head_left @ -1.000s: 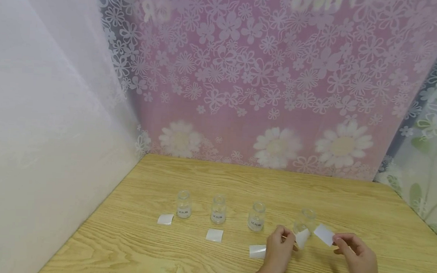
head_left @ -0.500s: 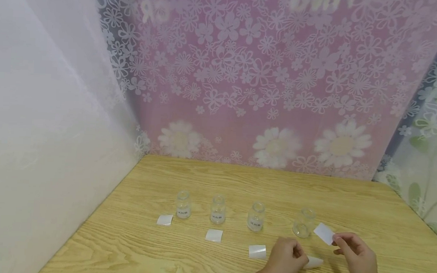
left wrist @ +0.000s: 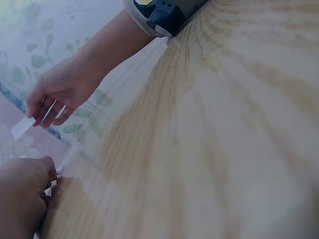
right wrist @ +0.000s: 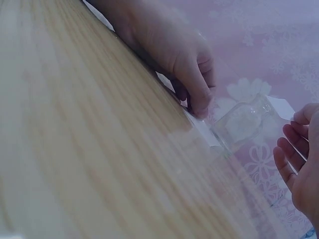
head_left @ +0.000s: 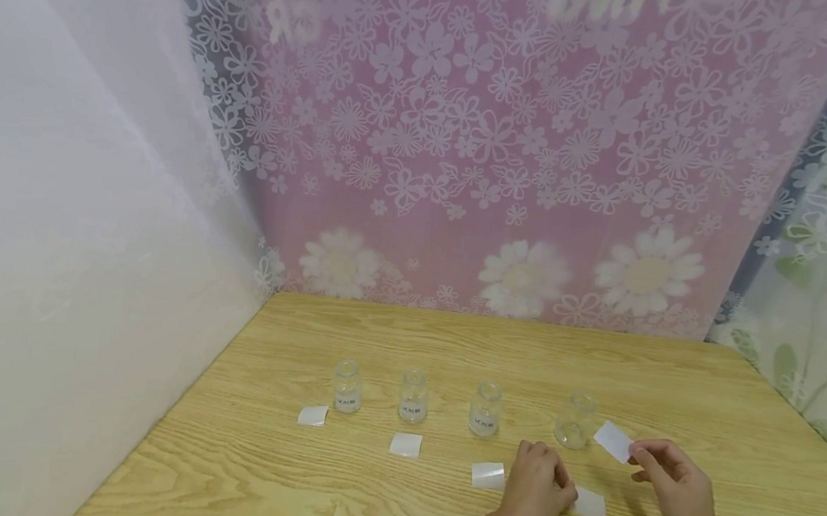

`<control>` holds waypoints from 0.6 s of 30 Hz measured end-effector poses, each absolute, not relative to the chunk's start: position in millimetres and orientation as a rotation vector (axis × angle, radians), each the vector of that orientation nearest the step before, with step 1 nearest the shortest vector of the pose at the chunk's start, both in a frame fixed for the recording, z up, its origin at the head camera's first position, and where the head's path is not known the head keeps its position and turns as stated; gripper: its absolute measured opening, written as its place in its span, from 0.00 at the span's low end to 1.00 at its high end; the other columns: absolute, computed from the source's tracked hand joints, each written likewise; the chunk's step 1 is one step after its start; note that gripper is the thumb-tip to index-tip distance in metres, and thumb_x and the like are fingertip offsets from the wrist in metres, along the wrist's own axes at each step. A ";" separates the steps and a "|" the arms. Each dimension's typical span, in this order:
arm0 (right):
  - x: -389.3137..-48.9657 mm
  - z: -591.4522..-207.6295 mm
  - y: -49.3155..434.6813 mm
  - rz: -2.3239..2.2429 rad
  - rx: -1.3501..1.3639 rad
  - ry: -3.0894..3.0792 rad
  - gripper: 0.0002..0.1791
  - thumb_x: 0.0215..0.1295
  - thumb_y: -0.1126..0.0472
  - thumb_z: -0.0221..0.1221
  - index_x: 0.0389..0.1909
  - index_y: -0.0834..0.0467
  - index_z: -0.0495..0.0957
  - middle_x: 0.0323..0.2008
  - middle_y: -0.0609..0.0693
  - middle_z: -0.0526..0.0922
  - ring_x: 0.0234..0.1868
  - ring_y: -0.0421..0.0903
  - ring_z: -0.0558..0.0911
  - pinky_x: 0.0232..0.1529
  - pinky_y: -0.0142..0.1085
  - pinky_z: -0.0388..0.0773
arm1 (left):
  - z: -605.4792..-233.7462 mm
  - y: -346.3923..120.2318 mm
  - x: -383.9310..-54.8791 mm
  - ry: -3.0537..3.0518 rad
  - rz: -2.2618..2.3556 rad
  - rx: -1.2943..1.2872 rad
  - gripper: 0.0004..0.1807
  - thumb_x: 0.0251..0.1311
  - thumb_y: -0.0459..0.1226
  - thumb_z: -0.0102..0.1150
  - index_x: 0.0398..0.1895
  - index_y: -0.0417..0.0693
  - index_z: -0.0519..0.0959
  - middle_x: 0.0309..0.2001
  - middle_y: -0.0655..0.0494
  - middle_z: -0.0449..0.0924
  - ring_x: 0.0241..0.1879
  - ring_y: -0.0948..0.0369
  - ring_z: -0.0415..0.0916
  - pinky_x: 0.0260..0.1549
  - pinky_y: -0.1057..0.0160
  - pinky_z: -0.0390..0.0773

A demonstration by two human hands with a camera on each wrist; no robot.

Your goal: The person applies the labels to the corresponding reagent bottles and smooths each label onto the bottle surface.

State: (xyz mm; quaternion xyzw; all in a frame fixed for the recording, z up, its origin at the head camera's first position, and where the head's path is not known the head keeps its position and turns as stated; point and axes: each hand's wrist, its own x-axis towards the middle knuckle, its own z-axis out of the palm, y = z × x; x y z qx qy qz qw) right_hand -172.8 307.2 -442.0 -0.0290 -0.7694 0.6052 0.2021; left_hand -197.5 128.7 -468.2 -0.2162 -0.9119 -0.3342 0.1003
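My right hand [head_left: 677, 485] holds a small white label [head_left: 612, 441] up by one corner, between thumb and forefinger. Just left of the label stands a clear glass bottle [head_left: 576, 423] that bears no label. Down on the wooden table, my left hand [head_left: 536, 490] pinches the left edge of a white backing paper [head_left: 590, 504], which lies almost flat. The right wrist view shows the left hand's fingertips at this paper, low against the tabletop, with the bare bottle [right wrist: 239, 124] behind. In the left wrist view, the raised label [left wrist: 22, 128] is clear of the table.
Three glass bottles with printed labels stand in a row to the left: a near one [head_left: 484, 411], a middle one [head_left: 413, 398] and a far-left one [head_left: 348, 388]. White paper squares lie before them, one [head_left: 488, 475] beside my left hand, others [head_left: 405, 445] further left.
My left hand has brought the backing paper down and toward me, from beside the bare bottle onto the table. The paper now lies flatter. My right hand and its label have hardly moved.
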 end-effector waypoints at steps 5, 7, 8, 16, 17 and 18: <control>-173.0 -442.3 307.1 1.698 -0.087 -2.152 0.11 0.64 0.60 0.57 0.34 0.66 0.76 0.29 0.42 0.79 0.31 0.37 0.77 0.27 0.29 0.76 | -470.2 129.0 -197.9 -2.697 -0.987 -0.631 0.15 0.45 0.38 0.69 0.16 0.58 0.69 0.25 0.73 0.59 0.31 0.74 0.56 0.29 0.79 0.62; -173.0 -442.1 307.0 1.698 -0.084 -2.153 0.11 0.64 0.60 0.57 0.33 0.66 0.76 0.29 0.42 0.79 0.31 0.37 0.77 0.27 0.29 0.76 | -470.8 128.9 -198.2 -2.690 -0.997 -0.628 0.16 0.44 0.38 0.70 0.16 0.58 0.69 0.25 0.73 0.59 0.31 0.74 0.56 0.29 0.79 0.62; -173.1 -442.1 306.9 1.706 -0.081 -2.148 0.11 0.64 0.60 0.57 0.33 0.66 0.76 0.28 0.42 0.79 0.31 0.37 0.77 0.27 0.29 0.76 | -470.9 128.9 -198.3 -2.687 -1.003 -0.627 0.16 0.44 0.38 0.70 0.16 0.58 0.69 0.25 0.73 0.59 0.31 0.74 0.56 0.30 0.79 0.62; -174.8 -443.8 304.6 1.571 -0.111 -2.248 0.13 0.65 0.59 0.55 0.34 0.68 0.75 0.28 0.41 0.79 0.31 0.36 0.76 0.27 0.30 0.76 | -470.7 129.0 -199.4 -2.614 -1.196 -0.597 0.12 0.47 0.36 0.68 0.18 0.55 0.73 0.24 0.73 0.62 0.29 0.75 0.57 0.31 0.78 0.67; -175.1 -444.2 303.9 1.535 -0.111 -2.271 0.13 0.65 0.58 0.55 0.34 0.68 0.75 0.28 0.40 0.79 0.30 0.36 0.76 0.27 0.30 0.76 | -470.4 128.8 -199.3 -2.588 -1.249 -0.595 0.11 0.48 0.36 0.68 0.19 0.55 0.74 0.24 0.74 0.62 0.29 0.75 0.57 0.31 0.77 0.68; -175.2 -444.6 303.1 1.495 -0.104 -2.293 0.13 0.66 0.59 0.55 0.34 0.68 0.75 0.28 0.40 0.79 0.30 0.35 0.76 0.27 0.30 0.76 | -470.0 128.6 -199.2 -2.555 -1.308 -0.595 0.10 0.48 0.35 0.67 0.20 0.54 0.75 0.24 0.74 0.63 0.29 0.75 0.58 0.31 0.77 0.68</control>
